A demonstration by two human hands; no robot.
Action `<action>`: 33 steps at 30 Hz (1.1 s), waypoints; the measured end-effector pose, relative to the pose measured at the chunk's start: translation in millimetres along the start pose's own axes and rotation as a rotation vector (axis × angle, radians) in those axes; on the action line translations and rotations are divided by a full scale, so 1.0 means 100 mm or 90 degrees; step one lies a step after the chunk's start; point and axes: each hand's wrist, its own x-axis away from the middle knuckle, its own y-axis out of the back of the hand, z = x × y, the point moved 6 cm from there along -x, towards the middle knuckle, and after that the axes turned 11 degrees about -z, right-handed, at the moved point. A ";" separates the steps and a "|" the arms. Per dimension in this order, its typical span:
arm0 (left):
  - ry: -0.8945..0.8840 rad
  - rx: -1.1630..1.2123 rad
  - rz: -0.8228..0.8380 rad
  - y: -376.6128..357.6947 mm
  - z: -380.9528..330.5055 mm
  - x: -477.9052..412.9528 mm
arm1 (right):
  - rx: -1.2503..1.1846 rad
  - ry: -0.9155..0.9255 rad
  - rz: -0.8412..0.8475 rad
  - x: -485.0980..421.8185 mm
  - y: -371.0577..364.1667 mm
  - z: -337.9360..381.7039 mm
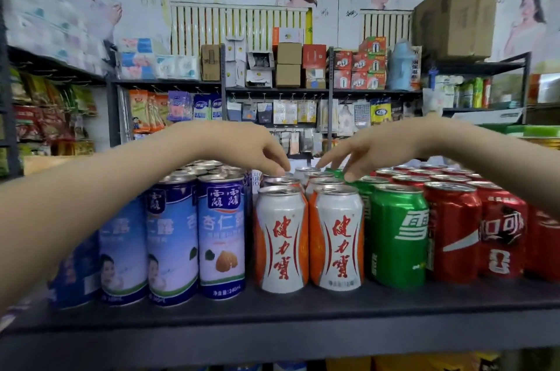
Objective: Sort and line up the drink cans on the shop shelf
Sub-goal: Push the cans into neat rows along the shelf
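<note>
Blue cans (221,237), label 杏仁露, 240mL: below left wrist.
Left hand (242,146): fingers relaxed, tips touching rear can tops (283,181), grasping nothing.
White-orange cans (281,237), 健力宝: front pair below gap between hands.
Right hand (372,149): fingers straight, spread, released.
Green can (397,234), 雪 readable: under its fingertips.
Red cans (451,231): beneath right wrist.
All upright on dark shelf (272,319).

The left forearm (91,197) covers the upper parts of the tall blue-and-white drink cans (121,249) at the row's left end. Behind the two front white-and-orange metal cans (281,237), only the silver tops of the rear ones show. Whether the left hand (242,143) pinches a far can or only touches it cannot be told. The red metal cola cans (503,237) are partly hidden by the right forearm (515,164), and the last one is cut off by the picture's edge. The print on the small hanging packets (291,111) is too small to read.
</note>
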 end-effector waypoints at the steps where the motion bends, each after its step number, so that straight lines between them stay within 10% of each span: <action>1: -0.002 0.011 0.025 -0.04 0.02 -0.07 | 0.003 -0.009 0.033 -0.05 -0.04 -0.01; 33: 0.008 0.003 0.199 -0.36 0.47 -0.78 | 0.154 0.043 0.079 -0.84 -0.21 -0.17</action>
